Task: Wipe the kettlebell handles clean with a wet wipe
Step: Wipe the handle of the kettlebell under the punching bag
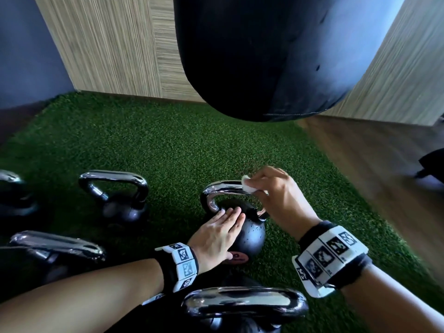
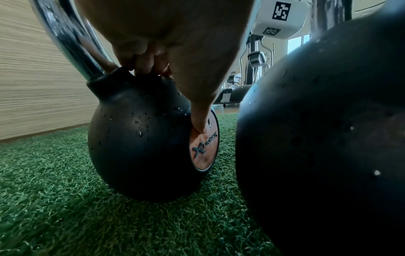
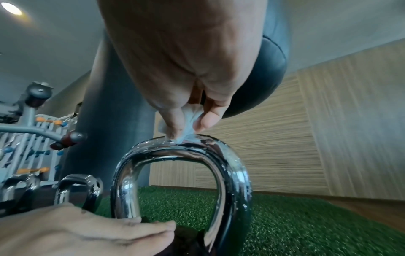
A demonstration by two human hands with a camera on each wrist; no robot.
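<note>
A black kettlebell [image 1: 251, 234] [image 2: 140, 138] with a chrome handle [image 1: 225, 187] [image 3: 179, 155] stands on green turf. My right hand [image 1: 271, 191] [image 3: 188, 124] pinches a small white wet wipe [image 1: 246, 185] [image 3: 186, 121] and presses it onto the top of that handle. My left hand [image 1: 221, 234] [image 2: 166, 69] lies flat on the kettlebell's ball, fingers straight, thumb on its orange badge [image 2: 203, 145]. Water drops dot the ball and the handle.
Several more chrome-handled kettlebells stand around: one at the left [image 1: 120, 195], one near my left forearm [image 1: 60, 246], one closest to me [image 1: 245, 301] [image 2: 324, 138]. A black punching bag [image 1: 276, 56] hangs just ahead. Wood-panelled walls [image 1: 108, 44] and a wooden floor [image 1: 384, 164] border the turf.
</note>
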